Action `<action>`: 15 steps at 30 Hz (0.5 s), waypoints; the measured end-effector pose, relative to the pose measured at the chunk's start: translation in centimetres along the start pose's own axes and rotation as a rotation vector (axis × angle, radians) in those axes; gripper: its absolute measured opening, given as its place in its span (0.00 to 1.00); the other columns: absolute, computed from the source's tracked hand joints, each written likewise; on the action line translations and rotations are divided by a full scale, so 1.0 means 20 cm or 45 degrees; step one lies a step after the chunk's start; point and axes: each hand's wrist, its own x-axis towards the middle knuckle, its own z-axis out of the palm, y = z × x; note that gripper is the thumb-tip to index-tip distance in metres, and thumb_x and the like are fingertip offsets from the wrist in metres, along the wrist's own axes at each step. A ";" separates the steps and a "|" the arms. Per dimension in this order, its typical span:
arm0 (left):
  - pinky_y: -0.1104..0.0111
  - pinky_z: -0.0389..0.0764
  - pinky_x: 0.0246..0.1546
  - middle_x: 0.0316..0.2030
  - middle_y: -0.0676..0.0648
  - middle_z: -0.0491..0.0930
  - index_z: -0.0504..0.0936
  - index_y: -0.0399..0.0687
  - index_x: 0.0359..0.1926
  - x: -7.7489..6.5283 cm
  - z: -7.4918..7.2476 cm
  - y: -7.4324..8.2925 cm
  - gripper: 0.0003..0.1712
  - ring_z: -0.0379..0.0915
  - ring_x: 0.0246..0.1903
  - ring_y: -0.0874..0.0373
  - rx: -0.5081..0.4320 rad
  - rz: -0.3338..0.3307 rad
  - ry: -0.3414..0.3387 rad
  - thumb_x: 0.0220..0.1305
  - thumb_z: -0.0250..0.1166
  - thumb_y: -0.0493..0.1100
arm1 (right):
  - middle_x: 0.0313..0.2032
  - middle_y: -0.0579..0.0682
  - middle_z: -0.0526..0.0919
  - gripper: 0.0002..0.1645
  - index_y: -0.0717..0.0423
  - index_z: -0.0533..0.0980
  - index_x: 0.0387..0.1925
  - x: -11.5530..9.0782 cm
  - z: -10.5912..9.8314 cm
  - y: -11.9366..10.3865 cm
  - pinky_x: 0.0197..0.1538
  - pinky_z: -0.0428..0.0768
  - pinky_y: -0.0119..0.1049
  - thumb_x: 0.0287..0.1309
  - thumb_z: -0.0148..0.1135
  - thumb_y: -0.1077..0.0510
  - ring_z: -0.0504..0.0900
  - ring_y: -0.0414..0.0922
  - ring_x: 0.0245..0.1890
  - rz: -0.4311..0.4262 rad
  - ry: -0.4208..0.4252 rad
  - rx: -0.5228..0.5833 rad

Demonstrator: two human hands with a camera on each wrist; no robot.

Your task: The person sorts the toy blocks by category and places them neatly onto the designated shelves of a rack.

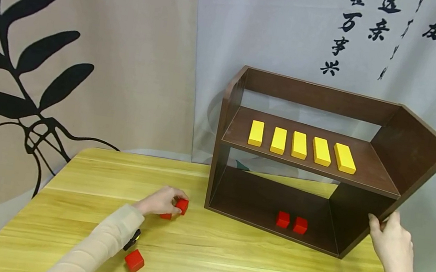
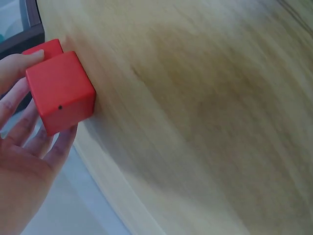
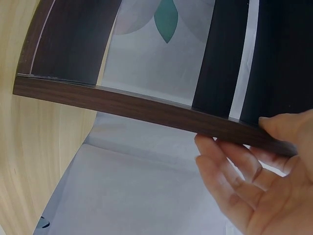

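My left hand (image 1: 161, 201) pinches a red cube (image 1: 181, 205) by its fingertips, close over the table. In the left wrist view the thumb lies on this cube (image 2: 48, 48), which is partly hidden behind a nearer red cube (image 2: 61, 88). That nearer one peeks out below the hand in the head view. At the right, my right hand (image 1: 395, 247) grips the front edge of the side panel of a dark brown two-tier shelf (image 1: 412, 154). Its thumb is on the inner side and its fingers on the outer side in the right wrist view.
Several yellow blocks (image 1: 299, 145) stand in a row on the upper tier. Two red cubes (image 1: 283, 219) sit on the lower tier. Another red cube (image 1: 134, 262) lies on the wooden table (image 1: 224, 267) beside my left forearm. Patterned curtains (image 1: 138, 50) hang behind.
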 end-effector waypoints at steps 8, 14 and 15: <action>0.66 0.81 0.41 0.46 0.41 0.82 0.82 0.37 0.48 0.02 0.02 0.05 0.21 0.77 0.40 0.55 0.132 0.060 0.004 0.49 0.68 0.29 | 0.36 0.75 0.77 0.26 0.69 0.61 0.45 0.00 -0.01 -0.01 0.25 0.69 0.50 0.69 0.44 0.46 0.76 0.68 0.29 0.007 -0.004 0.002; 0.60 0.80 0.49 0.48 0.41 0.82 0.82 0.38 0.48 0.04 0.03 0.09 0.20 0.78 0.47 0.51 0.231 0.155 0.014 0.51 0.70 0.35 | 0.36 0.75 0.77 0.25 0.69 0.61 0.44 0.00 0.00 0.00 0.25 0.70 0.53 0.69 0.45 0.47 0.76 0.71 0.30 -0.014 0.011 0.001; 0.60 0.80 0.49 0.48 0.41 0.82 0.82 0.38 0.48 0.04 0.03 0.10 0.20 0.78 0.48 0.51 0.243 0.172 0.014 0.51 0.70 0.35 | 0.36 0.75 0.77 0.25 0.70 0.61 0.44 0.00 0.00 0.00 0.25 0.70 0.53 0.69 0.45 0.48 0.76 0.71 0.30 -0.016 0.012 0.000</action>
